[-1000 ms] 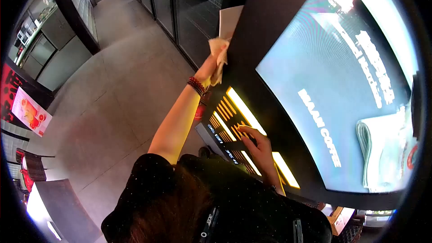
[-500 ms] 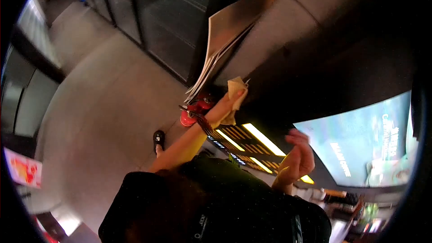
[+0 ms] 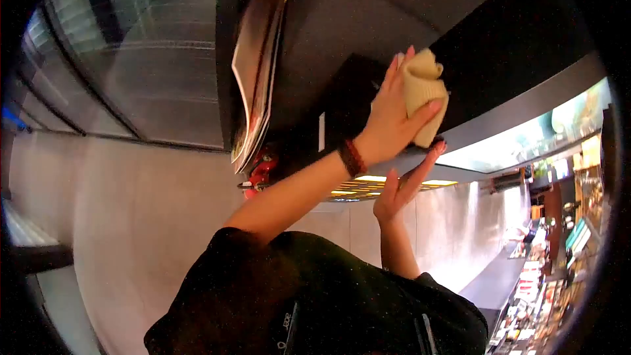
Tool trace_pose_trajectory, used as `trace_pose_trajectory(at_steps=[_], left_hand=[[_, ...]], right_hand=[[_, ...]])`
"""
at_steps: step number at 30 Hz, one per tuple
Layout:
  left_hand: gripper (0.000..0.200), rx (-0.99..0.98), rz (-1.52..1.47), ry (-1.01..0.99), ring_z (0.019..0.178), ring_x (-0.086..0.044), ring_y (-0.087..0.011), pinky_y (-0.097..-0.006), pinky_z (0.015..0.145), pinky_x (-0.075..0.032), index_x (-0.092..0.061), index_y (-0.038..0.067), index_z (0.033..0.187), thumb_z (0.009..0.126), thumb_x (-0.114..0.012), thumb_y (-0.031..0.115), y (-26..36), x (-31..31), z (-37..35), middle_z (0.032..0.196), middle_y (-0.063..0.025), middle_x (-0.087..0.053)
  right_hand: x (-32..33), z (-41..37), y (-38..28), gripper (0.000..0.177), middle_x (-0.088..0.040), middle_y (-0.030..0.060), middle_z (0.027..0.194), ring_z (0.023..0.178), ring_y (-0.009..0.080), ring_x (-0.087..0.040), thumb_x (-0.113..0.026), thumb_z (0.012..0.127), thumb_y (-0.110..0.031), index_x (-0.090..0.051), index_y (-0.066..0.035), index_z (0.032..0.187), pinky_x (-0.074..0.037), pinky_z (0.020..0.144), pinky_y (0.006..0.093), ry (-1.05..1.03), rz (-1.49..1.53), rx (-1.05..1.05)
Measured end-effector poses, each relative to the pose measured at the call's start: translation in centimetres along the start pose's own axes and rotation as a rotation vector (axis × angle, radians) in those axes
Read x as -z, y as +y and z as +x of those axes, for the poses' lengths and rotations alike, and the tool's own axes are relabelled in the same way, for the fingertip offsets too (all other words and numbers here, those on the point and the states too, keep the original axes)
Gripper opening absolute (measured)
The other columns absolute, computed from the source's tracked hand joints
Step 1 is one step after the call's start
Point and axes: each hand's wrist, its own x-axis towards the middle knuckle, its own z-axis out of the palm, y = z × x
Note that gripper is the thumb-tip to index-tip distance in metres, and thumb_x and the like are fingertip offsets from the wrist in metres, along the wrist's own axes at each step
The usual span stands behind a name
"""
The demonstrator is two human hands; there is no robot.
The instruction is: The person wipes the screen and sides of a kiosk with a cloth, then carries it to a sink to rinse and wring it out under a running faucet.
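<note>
"Red shows well left of the yellow cloth (image 3: 427, 104); what's that?"

"Some red object (image 3: 261, 172), too blurred to name. Just above it, also left of the cloth, thin boards (image 3: 255, 72) stand in a stack along the black panel (image 3: 493, 59), bounding that side."

"And nearest the cloth?"

"The left hand (image 3: 391, 118), partly open, holding it between thumb and fingers. Just below the cloth is the right hand (image 3: 399, 194), wide open and holding nothing; whether it touches the panel's edge, I can't tell."

"That's changed, hasn't it?"

"Yes. Half a second ago the cloth was near the red object; now they're well apart. The right hand's fingers were bent, and they've straightened."

"What's the surface like?"

"Dark, with a short white strip (image 3: 322, 131) left of the cloth. Yellow-lit slats (image 3: 368, 186) glow below the cloth, and a bright screen (image 3: 526, 141) slants off to its lower right."

"The room?"

"Glass panes (image 3: 164, 72) far left of the cloth, pale floor (image 3: 151, 217) below left, crowded shelves (image 3: 526, 302) far below right, blurred."
</note>
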Motion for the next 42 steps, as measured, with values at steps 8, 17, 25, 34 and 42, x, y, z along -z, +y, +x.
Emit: trace_pose_trajectory(at_steps=[8, 17, 25, 34, 42], left_hand=[[0.046, 0.255, -0.126, 0.224, 0.101, -0.053, -0.0209, -0.0295, 0.088, -0.039, -0.046, -0.002, 0.117, 0.085, -0.057, 0.029, -10.6, 3.3, -1.0, 0.109, -0.0119, -0.056], [0.051, 0.406, -0.162, 0.379, 0.105, -0.048, -0.0213, -0.0310, 0.090, -0.036, -0.041, -0.001, 0.122, 0.088, -0.052, 0.034, -19.4, 6.0, -4.8, 0.117, -0.0121, -0.049], [0.084, -0.301, 0.299, -0.243, 0.127, -0.023, -0.0419, -0.0472, 0.101, -0.023, -0.018, 0.002, 0.139, 0.073, -0.062, 0.033, 0.0, 2.4, 1.8, 0.141, -0.0243, -0.019], [0.061, -0.897, 0.353, -0.319, 0.122, -0.025, -0.0517, -0.0560, 0.098, -0.025, -0.048, 0.011, 0.123, 0.069, -0.066, 0.033, 9.6, -0.7, 14.3, 0.140, -0.0257, -0.020], [0.065, -1.127, 0.293, 0.005, 0.125, -0.028, -0.0399, -0.0441, 0.103, -0.025, -0.039, -0.006, 0.125, 0.086, -0.045, 0.046, 20.9, -7.0, 28.5, 0.134, -0.0245, -0.033]], right_hand=[[-1.2, -0.8, 2.8, 0.073, -0.008, 0.0293, 0.142, 0.128, 0.0529, -0.006, -0.057, 0.081, -0.015, -0.014, 0.003, 0.137, -0.006, 0.099, 0.0645, 0.059, -0.214, 0.167], [-2.2, -0.6, 3.1, 0.073, -0.001, 0.0304, 0.142, 0.131, 0.0470, -0.002, -0.050, 0.082, -0.017, -0.007, 0.004, 0.138, -0.001, 0.103, 0.0567, 0.085, -0.343, 0.231], [-4.4, -1.5, 3.2, 0.063, -0.004, 0.0312, 0.141, 0.132, 0.0416, -0.008, -0.040, 0.083, -0.006, -0.005, 0.013, 0.133, -0.006, 0.106, 0.0495, 0.184, -0.435, 0.040], [-7.0, 0.7, -2.1, 0.061, -0.005, 0.0273, 0.143, 0.134, 0.0371, -0.005, -0.033, 0.081, 0.002, -0.005, 0.014, 0.134, -0.003, 0.108, 0.0432, 0.349, -0.235, -0.257], [-7.9, 2.1, -3.2, 0.064, -0.014, 0.0249, 0.143, 0.133, 0.0395, -0.012, -0.048, 0.079, 0.006, -0.019, 0.004, 0.136, -0.011, 0.107, 0.0444, 0.445, -0.416, -0.241]])
